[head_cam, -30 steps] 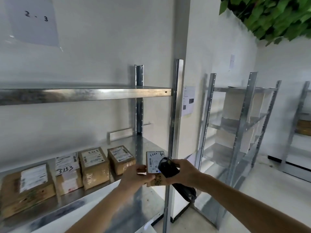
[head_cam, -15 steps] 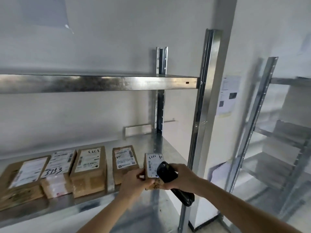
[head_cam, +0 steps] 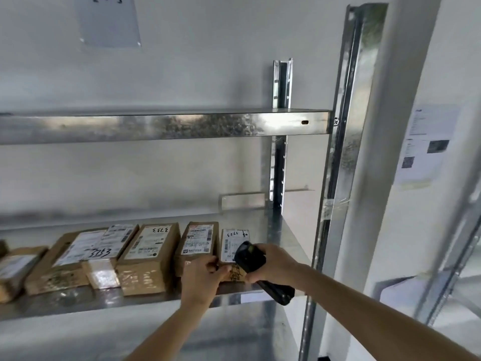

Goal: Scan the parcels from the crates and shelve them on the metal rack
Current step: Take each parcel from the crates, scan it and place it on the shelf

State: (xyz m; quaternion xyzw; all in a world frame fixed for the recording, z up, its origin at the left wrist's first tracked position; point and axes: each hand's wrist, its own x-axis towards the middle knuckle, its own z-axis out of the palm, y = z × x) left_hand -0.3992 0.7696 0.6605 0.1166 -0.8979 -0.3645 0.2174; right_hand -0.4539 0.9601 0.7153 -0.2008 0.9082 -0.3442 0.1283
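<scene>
Your small parcel (head_cam: 234,252) is down on the shelf (head_cam: 291,246) now; 1 second ago you had it out in front of the rack's front edge, off the metal. It sits at the right end of the row, just beside the brown box (head_cam: 197,243), where half a second ago there was a visible gap between them. Your left hand (head_cam: 201,278) has slid from the parcel's left side to its front lower corner. Your right hand (head_cam: 270,264), with the black scanner (head_cam: 256,267), has followed the parcel in over the shelf. Your view has swung left and closer, so the neighbouring racks have dropped out of sight.
</scene>
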